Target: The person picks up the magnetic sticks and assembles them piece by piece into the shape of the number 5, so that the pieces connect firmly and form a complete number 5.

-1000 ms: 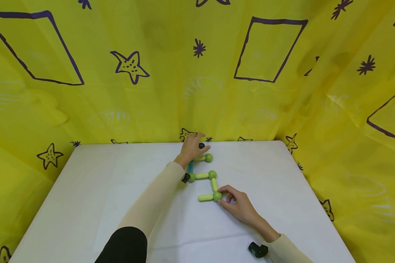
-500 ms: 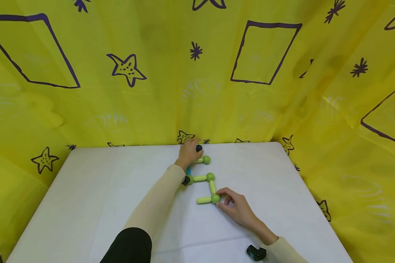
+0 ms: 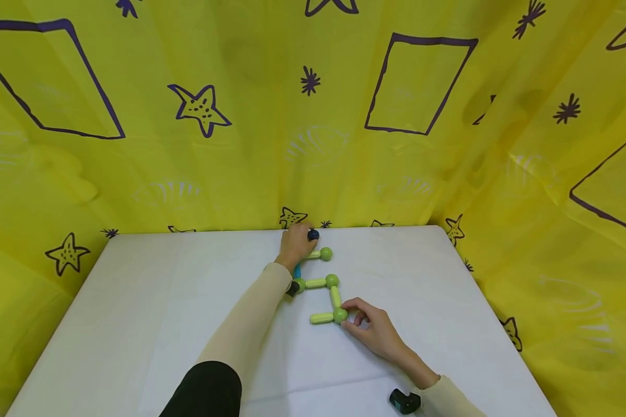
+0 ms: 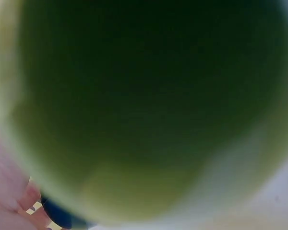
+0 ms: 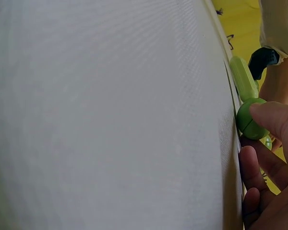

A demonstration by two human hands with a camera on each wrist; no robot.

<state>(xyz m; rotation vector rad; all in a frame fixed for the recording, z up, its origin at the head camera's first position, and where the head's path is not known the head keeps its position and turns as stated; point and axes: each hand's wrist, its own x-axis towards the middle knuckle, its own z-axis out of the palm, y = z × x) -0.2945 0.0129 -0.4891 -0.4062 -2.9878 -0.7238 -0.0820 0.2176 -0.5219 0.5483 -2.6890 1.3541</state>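
Observation:
A zigzag chain of light-green rods [image 3: 321, 318] and green balls [image 3: 332, 281] lies on the white table. At its far end my left hand [image 3: 294, 244] holds a dark blue ball [image 3: 313, 234]; the hand covers part of the chain there, including the upper end of a blue rod [image 3: 297, 270]. A green ball [image 3: 326, 253] on a short rod sticks out right of that hand. My right hand [image 3: 378, 331] pinches the near corner ball [image 5: 249, 125] between thumb and fingers. In the left wrist view a blurred green ball [image 4: 149, 96] blocks most of the picture.
The white tabletop [image 3: 151, 324] extends around the chain. A yellow curtain [image 3: 261, 162] with purple drawings hangs behind and beside it. Black wrist cameras [image 3: 404, 401] sit at both wrists, the left one close against a chain ball.
The left hand's fingers have closed in around the dark blue ball, from more spread before. The right hand stays on its ball. The whole head view has shifted slightly.

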